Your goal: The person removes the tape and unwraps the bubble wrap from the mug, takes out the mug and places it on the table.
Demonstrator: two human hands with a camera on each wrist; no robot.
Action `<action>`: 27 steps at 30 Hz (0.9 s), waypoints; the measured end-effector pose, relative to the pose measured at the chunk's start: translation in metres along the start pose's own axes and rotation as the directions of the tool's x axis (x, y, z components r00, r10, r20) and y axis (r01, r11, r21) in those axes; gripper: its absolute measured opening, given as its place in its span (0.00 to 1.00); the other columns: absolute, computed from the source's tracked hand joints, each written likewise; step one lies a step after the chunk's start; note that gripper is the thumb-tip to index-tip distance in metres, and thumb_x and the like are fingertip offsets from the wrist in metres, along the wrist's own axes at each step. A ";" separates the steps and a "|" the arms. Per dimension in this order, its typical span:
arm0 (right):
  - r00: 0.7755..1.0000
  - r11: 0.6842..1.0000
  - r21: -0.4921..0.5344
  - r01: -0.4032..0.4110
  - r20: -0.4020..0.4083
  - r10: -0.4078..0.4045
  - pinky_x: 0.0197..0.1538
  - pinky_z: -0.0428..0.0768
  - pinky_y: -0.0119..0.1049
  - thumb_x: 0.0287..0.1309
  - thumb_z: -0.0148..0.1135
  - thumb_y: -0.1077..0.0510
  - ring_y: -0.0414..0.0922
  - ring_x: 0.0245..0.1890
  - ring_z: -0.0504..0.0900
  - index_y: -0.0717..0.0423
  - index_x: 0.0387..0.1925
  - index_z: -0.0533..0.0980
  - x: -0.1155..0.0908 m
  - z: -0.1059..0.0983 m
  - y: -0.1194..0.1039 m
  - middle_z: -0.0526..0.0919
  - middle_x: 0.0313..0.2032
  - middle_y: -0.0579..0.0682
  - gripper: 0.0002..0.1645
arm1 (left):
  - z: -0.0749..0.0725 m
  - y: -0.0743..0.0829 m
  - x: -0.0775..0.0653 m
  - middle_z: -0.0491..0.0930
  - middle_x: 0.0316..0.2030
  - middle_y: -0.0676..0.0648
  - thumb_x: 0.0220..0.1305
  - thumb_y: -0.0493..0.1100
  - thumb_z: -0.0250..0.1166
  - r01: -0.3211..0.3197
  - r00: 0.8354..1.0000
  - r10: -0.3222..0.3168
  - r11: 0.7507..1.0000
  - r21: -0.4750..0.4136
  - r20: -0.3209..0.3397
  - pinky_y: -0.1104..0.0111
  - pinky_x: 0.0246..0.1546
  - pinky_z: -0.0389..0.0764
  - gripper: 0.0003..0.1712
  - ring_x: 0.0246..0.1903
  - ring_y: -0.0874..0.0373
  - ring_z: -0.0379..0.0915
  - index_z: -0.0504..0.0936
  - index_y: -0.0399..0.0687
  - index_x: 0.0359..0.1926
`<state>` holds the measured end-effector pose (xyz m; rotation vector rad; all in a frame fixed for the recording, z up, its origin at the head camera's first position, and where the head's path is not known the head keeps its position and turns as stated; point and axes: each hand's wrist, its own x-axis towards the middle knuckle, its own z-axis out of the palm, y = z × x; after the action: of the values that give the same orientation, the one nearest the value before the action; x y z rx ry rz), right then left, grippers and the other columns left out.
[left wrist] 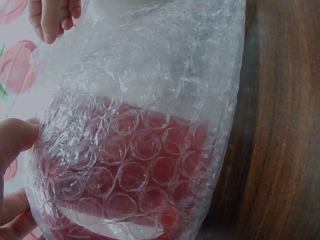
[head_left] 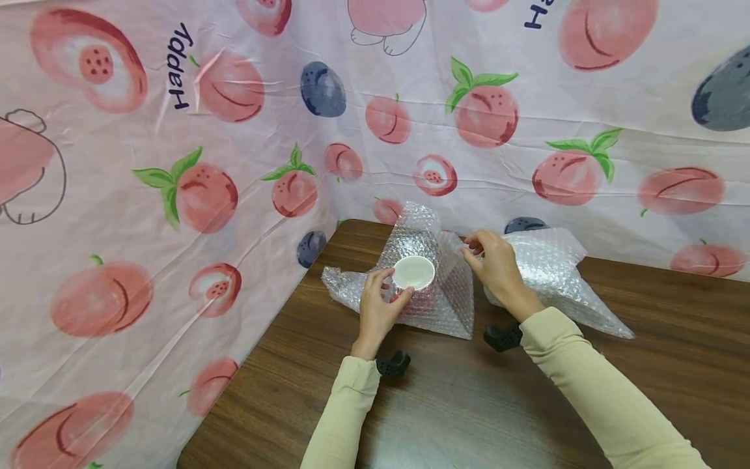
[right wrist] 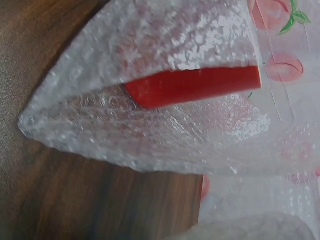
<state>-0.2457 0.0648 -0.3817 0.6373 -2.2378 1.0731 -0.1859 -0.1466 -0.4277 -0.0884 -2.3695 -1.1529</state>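
A red cup (right wrist: 197,86) with a white inside (head_left: 413,272) stands upright on the dark wooden table, partly wrapped in clear bubble wrap (left wrist: 165,75). My left hand (head_left: 377,306) grips the cup near its rim, thumb on the near side and fingers on the left, with bubble wrap under the fingertips. The wrap spreads out left, behind and right of the cup, and one side of it hangs open in the right wrist view. My right hand (head_left: 498,267) hovers at the wrap's right edge, fingers loosely bent, fingertips right beside the plastic.
Another puffy piece of bubble wrap (head_left: 551,267) lies on the table (head_left: 457,404), behind and right of my right hand. A fruit-printed cloth (head_left: 234,130) hangs along the table's left and back edges. Black wrist mounts (head_left: 392,363) sit under both wrists.
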 end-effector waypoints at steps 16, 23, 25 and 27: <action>0.996 0.997 0.066 0.041 -0.079 -0.036 0.24 0.73 0.34 0.42 0.61 0.73 0.43 0.21 0.75 0.65 0.26 0.76 -0.015 0.006 0.000 0.78 0.22 0.54 0.05 | 0.002 0.001 0.000 0.72 0.43 0.43 0.44 0.46 0.71 -0.005 1.000 0.005 1.000 -0.009 -0.026 0.63 0.31 0.72 0.29 0.34 0.53 0.69 0.75 0.36 0.46; 0.996 0.996 0.078 0.047 -0.077 -0.041 0.24 0.73 0.34 0.42 0.61 0.73 0.42 0.21 0.74 0.65 0.25 0.76 -0.018 0.006 -0.003 0.78 0.23 0.54 0.05 | 0.002 0.002 -0.001 0.72 0.44 0.43 0.44 0.46 0.70 0.002 1.000 -0.002 1.000 -0.012 -0.023 0.64 0.31 0.72 0.29 0.34 0.53 0.69 0.75 0.36 0.46; 0.996 0.995 0.079 0.054 -0.081 -0.048 0.24 0.73 0.33 0.41 0.61 0.73 0.42 0.21 0.74 0.65 0.25 0.76 -0.019 0.007 -0.004 0.77 0.22 0.53 0.05 | 0.001 0.002 -0.001 0.72 0.44 0.43 0.44 0.47 0.70 0.004 1.000 -0.005 1.000 -0.011 -0.022 0.64 0.31 0.72 0.29 0.34 0.53 0.68 0.75 0.36 0.47; 0.995 0.995 0.082 0.059 -0.083 -0.052 0.24 0.73 0.33 0.41 0.61 0.73 0.43 0.21 0.74 0.65 0.25 0.76 -0.020 0.008 -0.005 0.77 0.22 0.53 0.05 | 0.001 0.002 -0.001 0.72 0.44 0.43 0.44 0.47 0.70 0.003 1.000 -0.004 1.000 -0.009 -0.022 0.64 0.31 0.72 0.29 0.34 0.53 0.68 0.75 0.36 0.47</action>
<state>-0.2308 0.0594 -0.3963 0.6755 -2.1028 1.1499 -0.1850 -0.1441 -0.4277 -0.0742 -2.3463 -1.1602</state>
